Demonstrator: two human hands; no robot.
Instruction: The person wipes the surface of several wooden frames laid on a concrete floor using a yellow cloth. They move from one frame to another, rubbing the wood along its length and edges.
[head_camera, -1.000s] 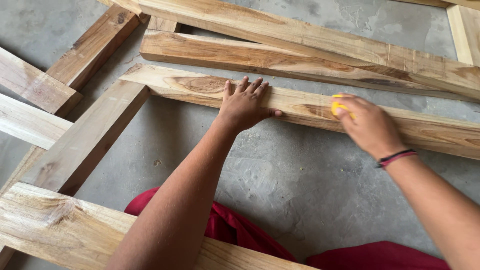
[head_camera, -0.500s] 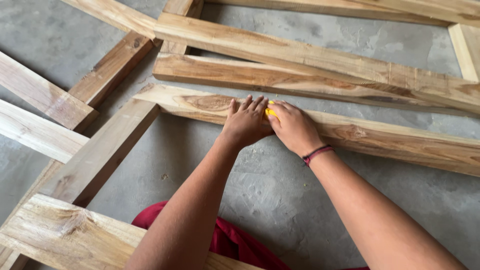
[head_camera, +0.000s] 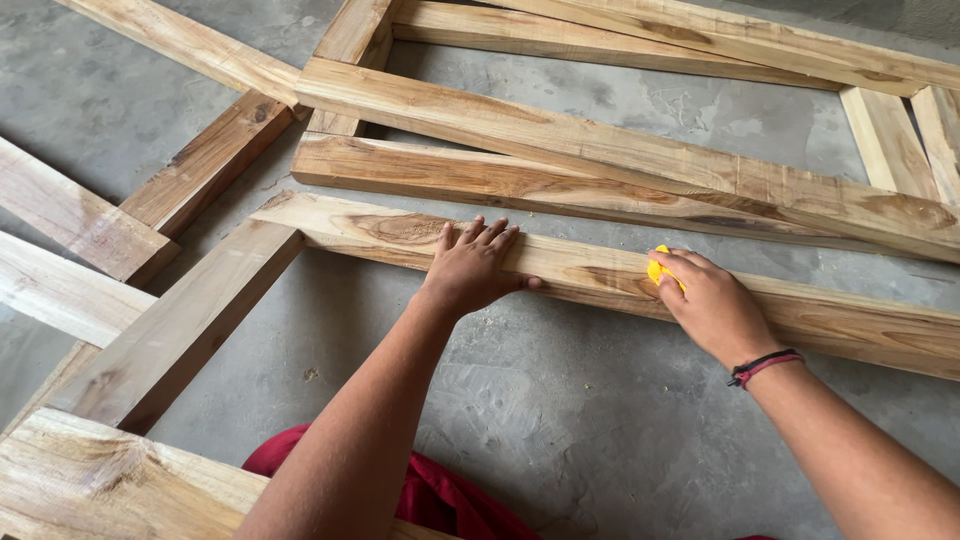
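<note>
hands 2 | left hand (head_camera: 472, 270) flat on plank (head_camera: 600, 275) | right hand (head_camera: 712, 305) grips yellow pad (head_camera: 658, 268)

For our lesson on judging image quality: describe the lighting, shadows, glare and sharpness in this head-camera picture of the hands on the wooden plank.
Head view: soft, even daylight with no glare; the long pale wooden plank casts only a faint shadow on the grey concrete floor; left hand and right hand, holding a small yellow pad, look sharp; planks at the edges splay slightly.

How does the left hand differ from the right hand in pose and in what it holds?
The left hand lies flat and empty, fingers spread; the right hand is curled around a yellow pad. Only the right wrist wears a band. Both rest on the same wooden plank.
</note>
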